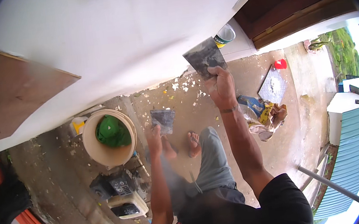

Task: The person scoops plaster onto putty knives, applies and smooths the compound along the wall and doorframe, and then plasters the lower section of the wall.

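My right hand point(221, 88), raised in front of the white wall point(92, 46), grips a wide, flat, dark putty knife point(203, 57) with grey smears on its blade. The thumb lies across the near corner of that blade, and its far end is close to the wall. Lower and to the left, my left hand point(154, 142) is closed on a second dark putty knife point(164, 118), roughly square and smeared with pale grey. This one is held above the floor, over my feet. Its handle is hidden by my fingers.
A large cream bucket point(89, 144) with a green item inside stands at left, beside a dark machine point(119, 183). Right of me lie a crumpled bag point(266, 115) and a grey board point(272, 86). A paint can point(225, 36) sits by the wall; white flakes litter the floor.
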{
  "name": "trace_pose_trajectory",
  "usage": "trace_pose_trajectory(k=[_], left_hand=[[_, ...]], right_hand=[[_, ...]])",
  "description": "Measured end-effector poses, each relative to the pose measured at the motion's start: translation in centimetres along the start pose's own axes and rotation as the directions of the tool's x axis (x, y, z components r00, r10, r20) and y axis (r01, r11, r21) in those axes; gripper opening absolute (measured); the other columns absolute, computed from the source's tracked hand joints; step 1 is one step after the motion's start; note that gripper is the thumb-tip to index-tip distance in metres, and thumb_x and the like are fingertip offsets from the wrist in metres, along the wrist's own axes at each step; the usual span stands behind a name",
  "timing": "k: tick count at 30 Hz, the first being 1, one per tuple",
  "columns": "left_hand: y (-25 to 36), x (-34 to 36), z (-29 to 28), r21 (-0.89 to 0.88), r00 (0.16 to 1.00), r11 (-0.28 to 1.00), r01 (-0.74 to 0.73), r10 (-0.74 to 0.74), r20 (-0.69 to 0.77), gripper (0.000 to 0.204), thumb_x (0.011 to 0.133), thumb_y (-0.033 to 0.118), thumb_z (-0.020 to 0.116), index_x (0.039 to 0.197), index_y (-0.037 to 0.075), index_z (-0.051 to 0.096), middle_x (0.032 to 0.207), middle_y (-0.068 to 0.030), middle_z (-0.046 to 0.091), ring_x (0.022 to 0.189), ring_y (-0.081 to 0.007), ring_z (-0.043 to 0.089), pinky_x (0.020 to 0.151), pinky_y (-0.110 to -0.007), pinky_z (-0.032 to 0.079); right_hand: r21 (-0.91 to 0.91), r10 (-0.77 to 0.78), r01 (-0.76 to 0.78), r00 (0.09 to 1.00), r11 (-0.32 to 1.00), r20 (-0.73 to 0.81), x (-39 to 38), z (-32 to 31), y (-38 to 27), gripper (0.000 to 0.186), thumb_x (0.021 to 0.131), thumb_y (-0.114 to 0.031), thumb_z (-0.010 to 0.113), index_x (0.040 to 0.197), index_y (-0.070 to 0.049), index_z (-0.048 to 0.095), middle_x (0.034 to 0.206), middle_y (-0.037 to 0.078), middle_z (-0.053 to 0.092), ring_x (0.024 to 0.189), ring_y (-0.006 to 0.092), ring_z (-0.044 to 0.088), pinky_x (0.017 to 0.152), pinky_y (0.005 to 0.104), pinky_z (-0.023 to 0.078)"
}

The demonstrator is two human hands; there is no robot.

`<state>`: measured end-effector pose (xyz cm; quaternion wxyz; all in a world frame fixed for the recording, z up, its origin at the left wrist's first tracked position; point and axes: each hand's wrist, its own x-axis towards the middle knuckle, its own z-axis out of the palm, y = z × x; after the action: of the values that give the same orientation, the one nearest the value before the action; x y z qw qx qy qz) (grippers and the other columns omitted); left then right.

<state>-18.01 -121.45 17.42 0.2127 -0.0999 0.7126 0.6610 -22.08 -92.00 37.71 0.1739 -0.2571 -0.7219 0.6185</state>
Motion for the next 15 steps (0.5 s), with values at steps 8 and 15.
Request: trace_pose_trajectory(k=[8, 15], left_hand=[[23.3, -12.3, 5.3, -0.212, 0.952, 0.977, -0.019, 0.082, 0.294, 0.038, 0.098, 0.023, 0.055, 0.132, 0.008, 0.047, 0.097, -0.0056, 0.06, 0.073, -0.0179, 0.067, 0.058, -0.032, 0.059], [32.2, -20.4, 15.4, -0.176, 0.858, 0.983, 0.043, 0.054, 0.511, 0.046, 0.099, 0.019, 0.053, 0.139, -0.002, 0.045, 0.125, -0.008, 0.056, 0.111, -0.0142, 0.05, 0.098, -0.029, 0.039]], right_hand=[[0.157, -0.355, 0.323, 0.898, 0.933, 0.261, -13.2, -8.7, -15.9, 0.023, 0.076, 0.002, 0.065, 0.096, -0.005, 0.074, 0.093, 0.007, 0.07, 0.106, 0.0246, 0.059, 0.09, 0.036, 0.047], [-0.116, -0.531, 0.545, 0.837, 0.83, 0.134, -16.1, -20.3, -16.6, 0.017, 0.078, -0.016, 0.065, 0.085, -0.007, 0.077, 0.095, 0.005, 0.072, 0.109, 0.0271, 0.059, 0.101, 0.0434, 0.041]])
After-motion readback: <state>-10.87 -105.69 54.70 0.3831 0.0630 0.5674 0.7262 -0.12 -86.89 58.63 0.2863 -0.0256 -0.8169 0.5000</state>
